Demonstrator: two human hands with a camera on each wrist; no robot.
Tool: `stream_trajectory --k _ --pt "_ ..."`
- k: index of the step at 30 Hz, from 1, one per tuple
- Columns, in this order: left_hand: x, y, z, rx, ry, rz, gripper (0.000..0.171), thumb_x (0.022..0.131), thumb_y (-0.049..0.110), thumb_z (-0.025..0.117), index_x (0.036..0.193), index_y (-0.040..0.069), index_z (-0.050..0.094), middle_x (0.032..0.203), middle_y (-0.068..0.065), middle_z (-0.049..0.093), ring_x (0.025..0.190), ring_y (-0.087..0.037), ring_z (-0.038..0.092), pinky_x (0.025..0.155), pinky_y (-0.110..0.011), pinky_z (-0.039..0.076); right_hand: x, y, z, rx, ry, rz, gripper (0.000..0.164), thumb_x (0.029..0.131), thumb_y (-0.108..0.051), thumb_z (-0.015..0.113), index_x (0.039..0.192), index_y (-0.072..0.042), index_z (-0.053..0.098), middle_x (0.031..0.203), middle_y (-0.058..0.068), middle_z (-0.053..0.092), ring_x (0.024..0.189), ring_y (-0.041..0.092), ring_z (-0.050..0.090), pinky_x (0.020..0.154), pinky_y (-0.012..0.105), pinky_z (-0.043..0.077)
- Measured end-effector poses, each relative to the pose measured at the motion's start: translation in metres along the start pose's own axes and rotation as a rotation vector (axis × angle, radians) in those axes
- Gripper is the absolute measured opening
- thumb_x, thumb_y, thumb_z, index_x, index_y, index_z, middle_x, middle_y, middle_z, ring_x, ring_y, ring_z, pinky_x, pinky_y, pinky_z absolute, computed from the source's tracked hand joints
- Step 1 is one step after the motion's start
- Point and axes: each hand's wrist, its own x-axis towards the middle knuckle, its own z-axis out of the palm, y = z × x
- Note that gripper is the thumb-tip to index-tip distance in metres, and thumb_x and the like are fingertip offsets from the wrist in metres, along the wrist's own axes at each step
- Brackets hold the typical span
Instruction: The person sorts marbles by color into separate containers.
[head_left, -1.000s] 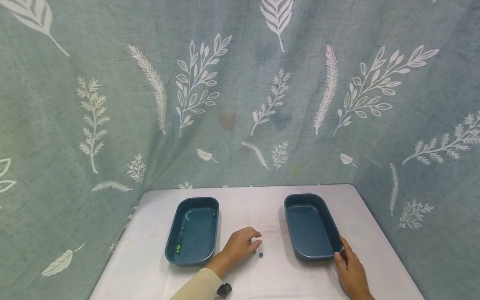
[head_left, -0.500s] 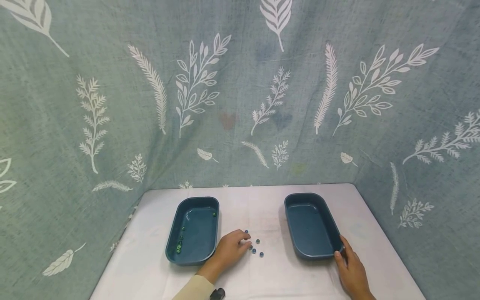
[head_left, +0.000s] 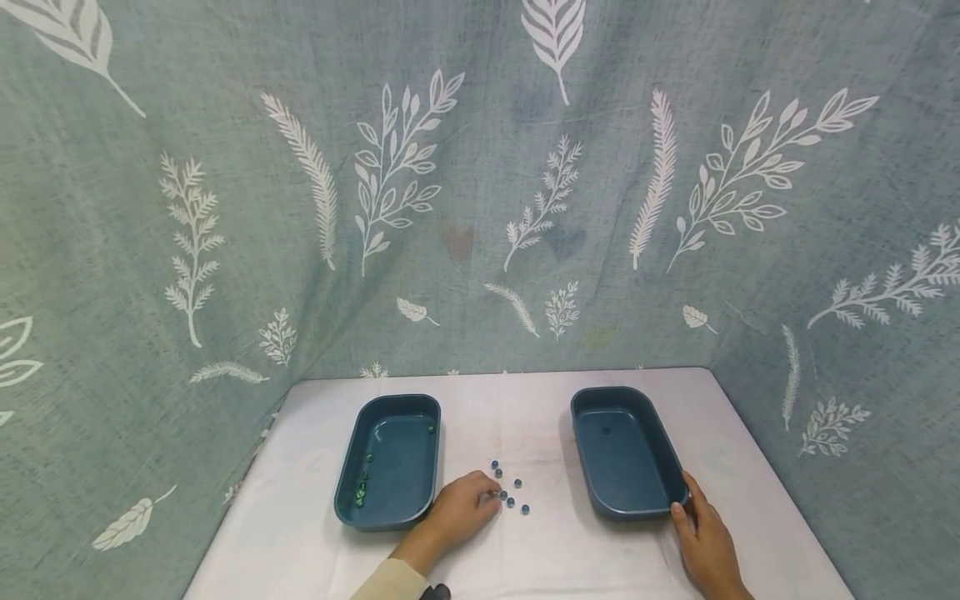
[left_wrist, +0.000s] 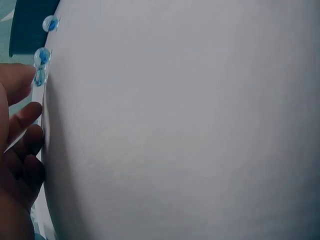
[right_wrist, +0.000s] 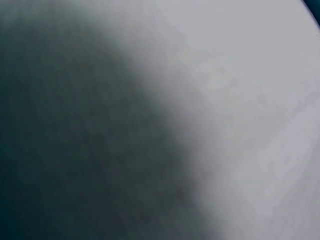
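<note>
My left hand (head_left: 463, 508) rests low over the white cloth in the head view, fingers loosely bent. Several clear-blue glass marbles (head_left: 511, 502) lie scattered just beyond its fingertips. A marble (left_wrist: 42, 56) sits close by the fingertips (left_wrist: 20, 77) in the left wrist view; whether the lowest one touches them I cannot tell. At the near right corner of the right blue tray (head_left: 637, 512), my right hand (head_left: 707, 546) grips the rim between thumb and fingers. A small dark spot (head_left: 606, 431) shows inside that tray. The right wrist view is a blur of cloth and shadow.
A second blue tray (head_left: 341, 475) stands to the left, close beside the left forearm. Inside it lie several small green pieces (head_left: 361, 493), mostly along its left side. White cloth (head_left: 562, 550) covers the table, and leaf-patterned curtains (head_left: 480, 208) hang behind and at the sides.
My left hand has drawn back leftward and down, leaving several marbles visible where one showed before. A small dark spot now appears in the right tray. The right hand stays put.
</note>
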Motion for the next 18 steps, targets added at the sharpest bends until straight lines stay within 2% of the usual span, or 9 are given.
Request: stream_trajectory --k 7,13,18 --pt "-0.005 0.009 0.004 0.012 0.013 0.000 0.021 0.087 0.032 0.072 0.108 0.027 0.071 0.095 0.023 0.059 0.089 -0.001 0.060 0.079 -0.030 0.053 -0.001 -0.002 -0.001 0.000 -0.007 0.009 0.059 0.104 -0.036 0.043 0.154 -0.011 0.024 0.135 0.037 0.044 0.115 0.055 0.048 0.088 0.068 0.040" --pt "-0.001 0.017 0.008 0.123 -0.036 -0.016 0.039 0.087 0.038 0.070 0.125 0.030 0.064 0.105 0.015 0.056 0.090 -0.005 0.060 0.077 -0.030 0.053 -0.001 -0.002 -0.001 -0.001 -0.007 0.015 0.059 0.104 -0.036 0.043 0.154 -0.011 0.024 0.137 0.036 0.043 0.116 0.055 0.047 0.089 0.068 0.039" --pt "0.003 0.025 0.009 0.192 -0.074 0.012 0.032 0.089 0.035 0.069 0.120 0.031 0.067 0.103 0.014 0.052 0.085 -0.002 0.056 0.073 -0.025 0.051 0.000 -0.004 0.000 -0.005 -0.020 0.030 0.060 0.104 -0.037 0.042 0.155 -0.011 0.023 0.139 0.035 0.041 0.118 0.054 0.046 0.091 0.068 0.038"
